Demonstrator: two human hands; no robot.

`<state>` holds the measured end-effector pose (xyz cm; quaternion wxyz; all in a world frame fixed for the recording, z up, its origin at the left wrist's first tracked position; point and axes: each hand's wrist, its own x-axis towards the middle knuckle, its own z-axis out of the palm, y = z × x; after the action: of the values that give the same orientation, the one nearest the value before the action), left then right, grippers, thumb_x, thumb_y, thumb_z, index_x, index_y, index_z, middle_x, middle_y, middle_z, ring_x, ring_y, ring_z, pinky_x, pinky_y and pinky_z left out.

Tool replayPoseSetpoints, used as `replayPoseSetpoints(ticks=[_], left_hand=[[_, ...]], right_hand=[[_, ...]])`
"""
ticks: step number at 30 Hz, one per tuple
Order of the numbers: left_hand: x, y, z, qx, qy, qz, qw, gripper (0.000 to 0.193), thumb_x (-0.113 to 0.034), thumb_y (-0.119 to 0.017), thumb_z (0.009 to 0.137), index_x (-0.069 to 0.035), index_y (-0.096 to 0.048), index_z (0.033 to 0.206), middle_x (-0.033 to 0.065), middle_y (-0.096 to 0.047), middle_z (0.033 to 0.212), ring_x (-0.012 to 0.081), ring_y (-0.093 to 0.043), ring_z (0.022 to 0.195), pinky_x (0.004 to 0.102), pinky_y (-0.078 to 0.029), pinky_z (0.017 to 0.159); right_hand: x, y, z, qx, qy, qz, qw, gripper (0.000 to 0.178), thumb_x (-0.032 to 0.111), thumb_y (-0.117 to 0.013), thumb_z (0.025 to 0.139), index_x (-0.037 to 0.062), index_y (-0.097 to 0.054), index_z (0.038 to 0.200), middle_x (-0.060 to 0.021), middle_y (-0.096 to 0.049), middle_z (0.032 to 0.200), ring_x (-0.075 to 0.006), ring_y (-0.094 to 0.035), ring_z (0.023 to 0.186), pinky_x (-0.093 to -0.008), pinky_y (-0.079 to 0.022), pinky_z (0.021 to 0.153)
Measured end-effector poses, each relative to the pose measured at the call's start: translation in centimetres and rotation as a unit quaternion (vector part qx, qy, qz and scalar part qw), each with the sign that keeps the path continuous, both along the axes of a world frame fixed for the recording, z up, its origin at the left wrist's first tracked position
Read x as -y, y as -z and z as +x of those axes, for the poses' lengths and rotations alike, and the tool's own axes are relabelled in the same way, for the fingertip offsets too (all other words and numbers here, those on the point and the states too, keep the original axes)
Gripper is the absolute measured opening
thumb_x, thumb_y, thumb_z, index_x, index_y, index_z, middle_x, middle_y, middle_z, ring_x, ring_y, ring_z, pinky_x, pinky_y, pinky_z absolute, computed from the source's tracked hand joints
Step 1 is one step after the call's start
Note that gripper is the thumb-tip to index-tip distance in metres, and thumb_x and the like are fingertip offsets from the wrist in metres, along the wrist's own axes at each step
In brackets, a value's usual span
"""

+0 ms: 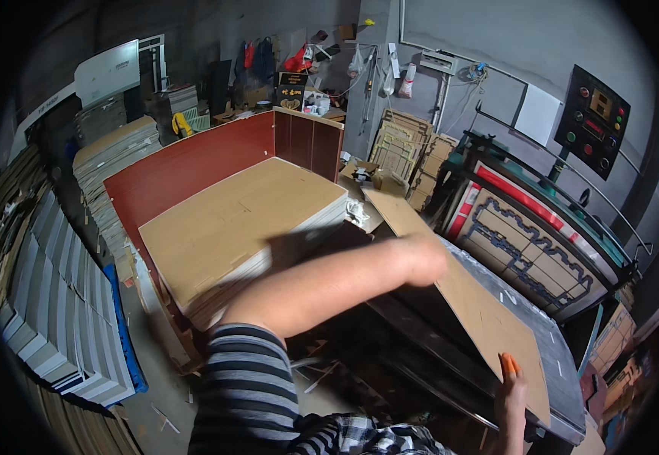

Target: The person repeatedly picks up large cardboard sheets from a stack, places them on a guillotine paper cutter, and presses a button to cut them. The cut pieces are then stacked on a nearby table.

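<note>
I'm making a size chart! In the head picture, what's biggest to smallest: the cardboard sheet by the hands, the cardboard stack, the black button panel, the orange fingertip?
1. Cardboard stack and cardboard sheet: too close to rank; the sheet looks nearer and partly hidden.
2. Black button panel
3. Orange fingertip

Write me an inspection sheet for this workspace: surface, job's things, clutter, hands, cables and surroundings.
Surface: grey press bed, partly hidden by the sheet; pale scraps on it.
Job's things: brown cardboard sheet in hand; brown-topped sheet stack to its left.
Clutter: white paper scraps on the floor.
Hands: right hand grips the sheet, orange finger cover showing; left hand at its left edge, blurred, grip unclear.
Cables: tangled bunch on the wall.
Surroundings: control panel, upper right; cutting-die boards leaning behind.
</note>
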<state>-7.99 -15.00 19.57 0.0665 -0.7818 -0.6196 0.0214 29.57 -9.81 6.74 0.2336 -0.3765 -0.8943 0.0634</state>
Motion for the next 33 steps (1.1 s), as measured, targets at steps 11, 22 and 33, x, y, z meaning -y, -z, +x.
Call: replayPoseSetpoints(ticks=[11, 22, 33], left_hand=[[39.8, -1.5, -15.1, -0.236, -0.298, 0.357, 0.853, 0.028, -0.004, -0.058, 0.077, 0.004, -0.065, 0.103, 0.0217, -0.062, 0.119, 0.0397, -0.06, 0.109, 0.051, -0.048, 0.093], [31.6, 27.4, -27.5, 0.007, -0.579, 0.248, 0.777, 0.035, -0.018, -0.041, 0.095, -0.008, -0.057, 0.125, 0.0125, -0.055, 0.133, 0.0358, -0.044, 0.13, 0.0466, -0.03, 0.11], [30.2, 22.5, -29.6, 0.183, -0.508, 0.106, 0.835, 0.06, -0.007, -0.074, 0.07, -0.003, -0.055, 0.127, 0.0194, -0.053, 0.131, 0.033, -0.047, 0.125, 0.0354, -0.04, 0.104]], right_hand=[[7.4, -6.5, -40.7, -0.111, -0.391, 0.195, 0.892, 0.056, 0.009, -0.057, 0.08, 0.0134, -0.05, 0.136, -0.0141, -0.056, 0.13, -0.0315, -0.049, 0.124, -0.0482, -0.035, 0.106], [12.5, 9.5, -54.5, 0.062, -0.365, 0.208, 0.906, 0.048, 0.024, -0.05, 0.092, 0.0123, -0.046, 0.138, -0.0148, -0.05, 0.138, -0.0299, -0.048, 0.126, -0.0518, -0.035, 0.103], [8.4, -0.5, -22.0, -0.035, -0.376, -0.086, 0.922, 0.035, 0.013, -0.067, 0.085, 0.0041, -0.063, 0.118, -0.0201, -0.062, 0.118, -0.0325, -0.061, 0.108, -0.0378, -0.051, 0.09]])
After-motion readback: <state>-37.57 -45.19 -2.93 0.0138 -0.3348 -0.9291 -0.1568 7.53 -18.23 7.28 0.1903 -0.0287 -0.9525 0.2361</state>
